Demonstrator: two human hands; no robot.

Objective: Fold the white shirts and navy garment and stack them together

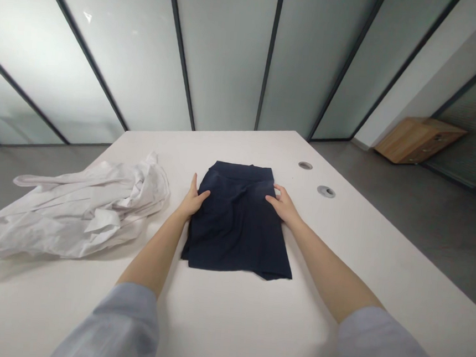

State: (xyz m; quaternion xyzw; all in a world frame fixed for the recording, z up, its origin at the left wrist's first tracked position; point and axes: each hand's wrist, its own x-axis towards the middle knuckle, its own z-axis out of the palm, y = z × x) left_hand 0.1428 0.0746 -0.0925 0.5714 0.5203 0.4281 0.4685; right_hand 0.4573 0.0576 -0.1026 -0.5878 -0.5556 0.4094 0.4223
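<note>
A dark navy garment, which looks like a skirt or shorts, lies flat on the white table with its waistband away from me. A few creases run down its middle, and a lower layer shows at the bottom left. My left hand grips its left edge, thumb on top of the cloth and index finger stretched forward; the other fingers are mostly hidden. On the opposite edge, my right hand holds the cloth between the thumb on top and fingers at the side, partly hidden.
A crumpled white garment lies on the left of the white table. Two round cable holes, a far one and a nearer one, are set in the tabletop. Frosted glass panels stand behind; a wooden cabinet is at the right.
</note>
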